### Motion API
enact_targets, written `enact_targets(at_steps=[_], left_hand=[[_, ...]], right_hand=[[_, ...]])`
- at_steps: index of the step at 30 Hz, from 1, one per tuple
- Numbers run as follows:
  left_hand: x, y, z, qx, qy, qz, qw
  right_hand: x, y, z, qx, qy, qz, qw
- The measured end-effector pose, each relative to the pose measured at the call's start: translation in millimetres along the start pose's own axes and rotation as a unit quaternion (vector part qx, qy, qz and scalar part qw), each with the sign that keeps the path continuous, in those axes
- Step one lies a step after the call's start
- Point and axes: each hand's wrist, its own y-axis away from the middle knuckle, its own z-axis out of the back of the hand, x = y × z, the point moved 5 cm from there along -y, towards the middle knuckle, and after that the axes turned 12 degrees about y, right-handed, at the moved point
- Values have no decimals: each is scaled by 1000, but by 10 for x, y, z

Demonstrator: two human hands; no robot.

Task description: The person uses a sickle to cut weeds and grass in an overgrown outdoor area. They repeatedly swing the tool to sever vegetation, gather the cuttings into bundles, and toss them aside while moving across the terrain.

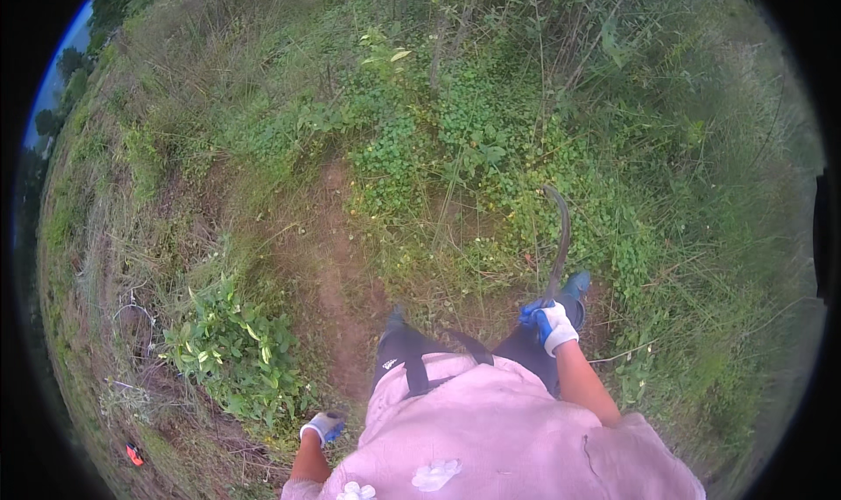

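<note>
Grey sickle (564, 228) juts forward from the clenched right hand (552, 323); left hand (323, 426), grip unclear.

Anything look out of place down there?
An orange-red object lies in the grass at lower left, its bright colour unlike anything growing there; too small to identify. The sickle in the right hand shows no obvious damage.

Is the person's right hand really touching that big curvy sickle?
Touching. The head view shows the gloved right hand closed around the lower end of the sickle, which sticks out past the glove.
</note>
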Motion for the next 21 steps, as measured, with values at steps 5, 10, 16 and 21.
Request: enact_targets(at_steps=[5, 10, 16, 21], left_hand=[[-1104, 222, 344, -117, -301, 13, 946], [-3053, -145, 903, -307, -179, -367, 859], [-4636, 389, -101, -130, -173, -525, 823], [-4313, 218, -578, -47, -332, -425, 841]], right_hand=[[11, 91, 50, -14, -59, -22, 998], [168, 299, -107, -24, -24, 47, 998], [-190, 764, 448, -195, -125, -11, 973], [-1241, 1482, 746, -354, -188, -138, 906]])
